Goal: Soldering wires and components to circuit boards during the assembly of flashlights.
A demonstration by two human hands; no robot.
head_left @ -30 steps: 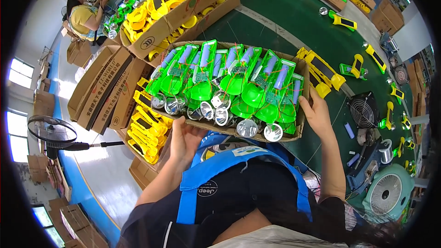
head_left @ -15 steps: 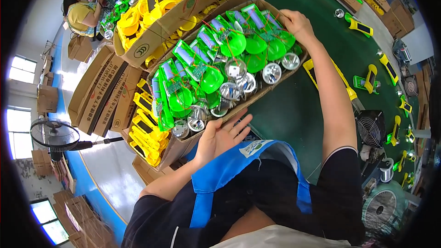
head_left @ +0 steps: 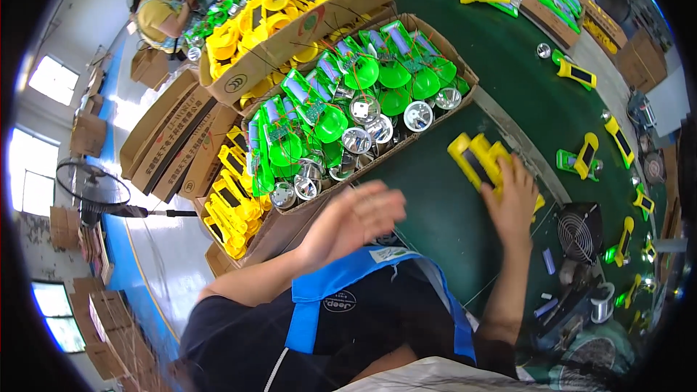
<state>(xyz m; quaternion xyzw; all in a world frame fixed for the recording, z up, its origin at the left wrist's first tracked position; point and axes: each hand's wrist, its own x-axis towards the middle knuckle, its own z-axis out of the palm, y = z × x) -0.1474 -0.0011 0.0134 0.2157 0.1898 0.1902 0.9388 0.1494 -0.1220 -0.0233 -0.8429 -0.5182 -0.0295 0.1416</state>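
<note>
A cardboard box [head_left: 370,167] filled with green lamp housings [head_left: 331,123], with wires, purple battery cells and round silver reflectors [head_left: 419,116], rests on the green table at the centre. My left hand [head_left: 356,219] is raised at the box's near side, holding nothing, its fingers stretched out and slightly blurred. Right of the box, my right hand [head_left: 512,199] closes over a cluster of yellow lamp casings [head_left: 475,161] with dark panels. Its palm hides part of them, and I cannot tell how many are gripped.
Behind stands a larger carton of yellow casings [head_left: 265,18]; more yellow casings [head_left: 234,207] lie at the left. A belt carries assembled yellow-and-green lamps [head_left: 587,156] along the right. Near my right arm is a small black fan [head_left: 579,232]. Another person [head_left: 163,11] works at far left.
My right hand has left the box's far right corner and come down onto the yellow casings. My left hand has come away from the box's near edge.
</note>
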